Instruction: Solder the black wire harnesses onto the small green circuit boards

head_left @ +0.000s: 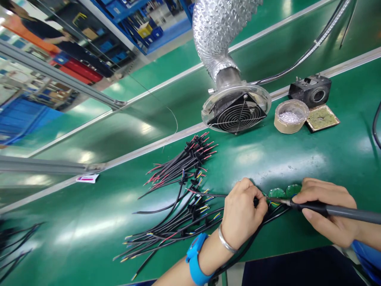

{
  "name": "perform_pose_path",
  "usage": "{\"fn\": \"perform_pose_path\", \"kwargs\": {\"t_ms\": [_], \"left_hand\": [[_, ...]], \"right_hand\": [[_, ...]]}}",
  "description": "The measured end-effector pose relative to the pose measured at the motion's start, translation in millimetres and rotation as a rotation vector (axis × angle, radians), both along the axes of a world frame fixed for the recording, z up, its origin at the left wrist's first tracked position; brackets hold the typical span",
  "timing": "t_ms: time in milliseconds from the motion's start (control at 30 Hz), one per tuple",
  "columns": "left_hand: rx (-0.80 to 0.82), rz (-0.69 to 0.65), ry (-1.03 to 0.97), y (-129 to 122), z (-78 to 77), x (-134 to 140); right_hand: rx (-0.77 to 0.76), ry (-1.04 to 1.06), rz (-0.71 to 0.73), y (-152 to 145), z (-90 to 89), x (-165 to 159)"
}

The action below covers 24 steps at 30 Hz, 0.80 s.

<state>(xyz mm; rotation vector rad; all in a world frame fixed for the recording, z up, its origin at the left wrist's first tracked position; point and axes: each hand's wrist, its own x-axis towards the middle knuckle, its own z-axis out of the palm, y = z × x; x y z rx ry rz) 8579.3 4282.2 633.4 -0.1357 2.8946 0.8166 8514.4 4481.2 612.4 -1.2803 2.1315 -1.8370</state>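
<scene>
My right hand grips a soldering iron, its tip pointing left toward small round green circuit boards on the bench. Close to that tip, my left hand is closed, thumb and fingers pinching a black cable whose end is partly hidden. More black cables run beneath both hands past the boards. Left of my left hand lie bundles of black cables, one with red-tipped wires and another with blue and yellow-green wire ends.
A fume extractor on a foil duct hangs over the bench. Behind my right hand stand a round tub of metal bits, a square sponge tray and a black iron holder. A person stands at far left.
</scene>
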Motion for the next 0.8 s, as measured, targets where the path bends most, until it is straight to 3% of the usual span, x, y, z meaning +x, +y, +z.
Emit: {"fn": "perform_pose_path", "kwargs": {"t_ms": [167,800], "left_hand": [[0.002,-0.005,-0.008,0,0.4,-1],[-0.026,0.001,-0.004,1,-0.2,-1]], "right_hand": [[-0.029,-0.042,-0.070,2,5.2,0],[0.125,0.010,-0.258,19,1.8,6]]}}
